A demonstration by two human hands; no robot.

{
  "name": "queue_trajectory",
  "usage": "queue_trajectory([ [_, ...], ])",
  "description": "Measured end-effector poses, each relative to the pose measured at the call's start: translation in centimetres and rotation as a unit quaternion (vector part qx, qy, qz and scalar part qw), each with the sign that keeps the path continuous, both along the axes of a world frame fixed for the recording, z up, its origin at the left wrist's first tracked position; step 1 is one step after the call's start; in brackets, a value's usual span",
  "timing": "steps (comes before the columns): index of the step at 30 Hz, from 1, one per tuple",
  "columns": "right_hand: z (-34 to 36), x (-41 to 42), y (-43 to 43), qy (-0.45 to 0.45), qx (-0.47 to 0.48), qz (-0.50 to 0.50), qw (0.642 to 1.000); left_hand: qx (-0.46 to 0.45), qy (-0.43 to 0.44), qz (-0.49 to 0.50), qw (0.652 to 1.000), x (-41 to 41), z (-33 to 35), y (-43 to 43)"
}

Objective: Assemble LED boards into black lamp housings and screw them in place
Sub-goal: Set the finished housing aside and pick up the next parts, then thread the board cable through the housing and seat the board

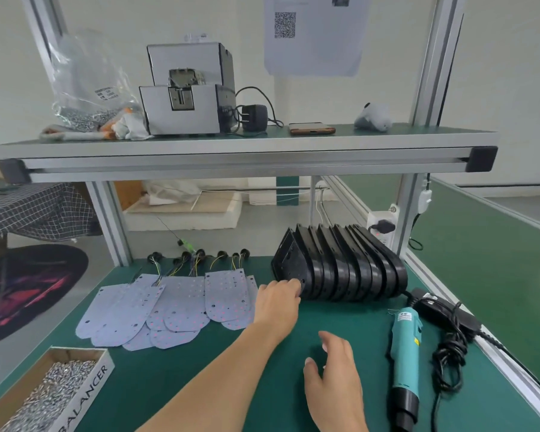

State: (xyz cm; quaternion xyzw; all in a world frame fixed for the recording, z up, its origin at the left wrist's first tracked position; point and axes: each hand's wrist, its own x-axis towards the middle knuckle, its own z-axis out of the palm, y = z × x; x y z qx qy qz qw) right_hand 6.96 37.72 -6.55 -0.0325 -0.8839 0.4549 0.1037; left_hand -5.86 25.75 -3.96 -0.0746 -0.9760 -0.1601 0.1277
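Several black lamp housings point(340, 269) stand on edge in a tight row at the back right of the green mat. My left hand point(278, 302) reaches to the frontmost housing point(290, 260), its fingers curled on that housing's lower edge. My right hand point(334, 375) hovers over the mat in front of the row, fingers relaxed and holding nothing. Several pale LED boards point(169, 304) with wire leads lie overlapping to the left of my left hand. A teal electric screwdriver point(406, 347) lies on the mat to the right of my right hand.
A cardboard box of screws point(50, 394) sits at the front left. The screwdriver's black cable and power brick point(449, 325) lie along the right edge. An overhead shelf point(231, 148) carries a screw feeder point(187, 98), a bag of screws and a phone.
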Motion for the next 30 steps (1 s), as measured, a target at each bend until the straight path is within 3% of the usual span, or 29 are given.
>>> queue_trajectory([
  [4, 0.2, 0.3, -0.1, -0.012, -0.004, -0.001, 1.000, -0.034, -0.007, -0.021, 0.999, 0.3, -0.9, -0.4],
  [10, 0.6, 0.1, 0.3, 0.005, -0.072, -0.016, 0.997, -0.050, 0.051, -0.049, 0.996, 3.3, -0.4, -0.1],
  [12, 0.7, 0.0, 0.3, 0.017, -0.117, -0.023, 0.993, -0.112, 0.096, -0.082, 0.986, 5.4, 0.0, -1.1],
  [17, 1.3, 0.6, 0.1, 0.034, -0.241, -0.050, 0.969, -0.228, 0.098, -0.143, 0.958, 12.0, 0.2, -4.1],
  [21, 2.1, 0.9, 0.1, 0.018, -0.293, -0.059, 0.954, -0.258, 0.134, -0.182, 0.939, 15.6, -0.3, -5.4],
  [25, 2.4, 1.0, 0.2, -0.034, -0.286, -0.051, 0.956, -0.241, 0.163, -0.249, 0.924, 16.8, 0.3, -6.5],
  [26, 2.5, 1.0, 0.2, -0.047, -0.274, -0.049, 0.959, -0.221, 0.141, -0.262, 0.929, 16.7, 0.8, -7.1],
  [28, 2.6, 1.1, 0.1, -0.058, -0.253, -0.046, 0.965, -0.065, 0.079, -0.251, 0.962, 15.6, 1.8, -8.6],
  [30, 2.5, 1.0, 0.0, -0.056, -0.234, -0.030, 0.970, 0.133, 0.040, -0.114, 0.984, 12.7, 3.2, -10.8],
])
